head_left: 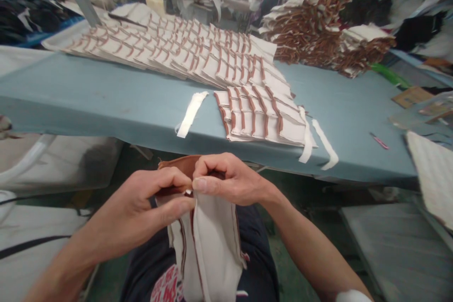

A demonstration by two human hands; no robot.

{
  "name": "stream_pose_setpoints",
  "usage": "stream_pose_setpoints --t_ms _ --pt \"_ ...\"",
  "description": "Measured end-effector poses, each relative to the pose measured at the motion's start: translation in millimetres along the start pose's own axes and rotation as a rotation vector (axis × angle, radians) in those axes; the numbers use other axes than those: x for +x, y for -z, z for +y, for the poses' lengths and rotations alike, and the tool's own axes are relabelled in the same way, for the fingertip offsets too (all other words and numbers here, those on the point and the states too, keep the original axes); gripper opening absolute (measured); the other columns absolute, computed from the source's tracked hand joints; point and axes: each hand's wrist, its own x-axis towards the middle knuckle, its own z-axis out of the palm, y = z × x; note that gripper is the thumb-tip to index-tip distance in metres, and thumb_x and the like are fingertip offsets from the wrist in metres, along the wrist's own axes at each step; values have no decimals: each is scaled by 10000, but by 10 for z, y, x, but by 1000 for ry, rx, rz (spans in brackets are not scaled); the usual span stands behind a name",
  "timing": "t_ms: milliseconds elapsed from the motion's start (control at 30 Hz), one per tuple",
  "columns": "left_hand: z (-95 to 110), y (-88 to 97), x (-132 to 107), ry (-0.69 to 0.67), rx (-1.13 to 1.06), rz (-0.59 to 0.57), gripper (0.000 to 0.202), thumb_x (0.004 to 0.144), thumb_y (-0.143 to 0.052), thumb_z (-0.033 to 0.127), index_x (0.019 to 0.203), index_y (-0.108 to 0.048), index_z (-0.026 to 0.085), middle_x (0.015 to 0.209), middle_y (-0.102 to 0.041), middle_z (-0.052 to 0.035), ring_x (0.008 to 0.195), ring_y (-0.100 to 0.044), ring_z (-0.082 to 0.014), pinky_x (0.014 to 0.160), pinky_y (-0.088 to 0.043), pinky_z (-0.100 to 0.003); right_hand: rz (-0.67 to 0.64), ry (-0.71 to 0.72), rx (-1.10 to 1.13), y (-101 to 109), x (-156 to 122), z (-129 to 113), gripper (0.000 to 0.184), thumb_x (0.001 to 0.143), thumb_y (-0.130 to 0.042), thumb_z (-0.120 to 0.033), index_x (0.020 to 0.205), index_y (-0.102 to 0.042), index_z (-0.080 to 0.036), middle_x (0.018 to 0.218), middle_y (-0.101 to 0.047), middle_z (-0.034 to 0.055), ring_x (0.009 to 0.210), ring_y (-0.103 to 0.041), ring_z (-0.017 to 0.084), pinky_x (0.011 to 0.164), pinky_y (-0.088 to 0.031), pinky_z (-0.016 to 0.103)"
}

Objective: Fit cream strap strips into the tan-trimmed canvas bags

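A cream fabric piece with brown edging (217,240) hangs from my two hands over my lap. My left hand (148,203) pinches its upper edge between thumb and fingers. My right hand (230,179) grips the same edge right beside it, thumb on the near side. Brown fabric (184,165) shows behind the fingertips at the top of the piece. A small white bit is visible between the two hands, too small to name. On the table (88,94) ahead lies a short overlapping row of similar cream pieces with brown edges (258,113).
Long overlapping rows of cream pieces (170,49) cover the table's back. A tall pile of brown and cream fabric (307,23) stands back right. White strips (192,114) lie near the front edge. A small pink-handled tool (380,141) lies at right.
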Motion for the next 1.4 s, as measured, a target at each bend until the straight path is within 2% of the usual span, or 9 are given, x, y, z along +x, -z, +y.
stream_pose_setpoints --t_ms 133,300,500,600,700,867,1033,1267,1400 --pt "-20 19 42 -11 124 11 211 979 -710 317 792 -765 237 688 -745 70 607 -675 -112 594 -473 -168 0 -1 -77 13 40 15 484 1031 -678 -615 817 -569 -195 763 -482 -52 700 -408 114 648 -348 261" --pt "-122 20 10 -44 263 41 311 1076 -584 325 811 -715 226 712 -725 60 607 -671 -110 594 -467 -184 52 10 -401 92 130 109 404 1097 -552 -493 811 -567 -207 738 -510 -48 699 -458 127 681 -335 282" --pt "-282 -54 -140 -55 324 233 379 1094 -552 313 728 -627 249 611 -614 83 499 -577 -102 535 -435 -201 132 63 -476 46 181 235 186 967 -773 -379 1011 -691 -217 1035 -770 24 936 -680 194 885 -505 321" --pt "-385 -110 -191 9 302 317 388 1099 -542 368 749 -670 257 600 -628 78 473 -592 -113 491 -443 -208 139 81 -540 -27 206 368 232 920 -800 -272 1130 -716 -220 1150 -798 46 1046 -724 221 974 -545 360" --pt "-491 -132 -184 78 270 351 400 1085 -539 394 739 -690 262 585 -658 68 452 -619 -129 458 -464 -212 271 137 -687 2 288 610 329 925 -788 -261 1237 -700 -207 1212 -798 66 1115 -738 225 1005 -573 371" --pt "-692 -106 -106 168 247 434 393 1028 -544 392 681 -679 268 520 -632 67 407 -600 -143 415 -434 -233 559 127 -1194 306 566 1041 224 981 -765 -278 1178 -712 -182 1188 -813 135 1151 -720 295 1036 -552 453" --pt "-1011 -154 24 362 298 538 363 955 -533 425 654 -661 268 536 -640 36 443 -585 -165 484 -412 -284 498 56 -1329 553 962 1319 344 931 -852 -211 1251 -728 -190 1337 -776 162 1201 -664 341 1033 -498 477" --pt "-1501 -310 243 513 181 495 260 888 -577 488 839 -689 259 629 -734 8 589 -724 -228 611 -477 -312 440 -11 -1388 750 1285 1505 38 1024 -756 -225 1061 -764 -225 1050 -783 102 1003 -643 294 891 -427 415" --pt "-1606 -272 415 554 104 487 345 903 -582 528 1025 -713 233 586 -664 45 555 -662 -220 600 -470 -309 438 -16 -1335 833 1262 1439 157 1091 -663 -262 981 -767 -220 996 -786 82 968 -654 259 879 -409 389"
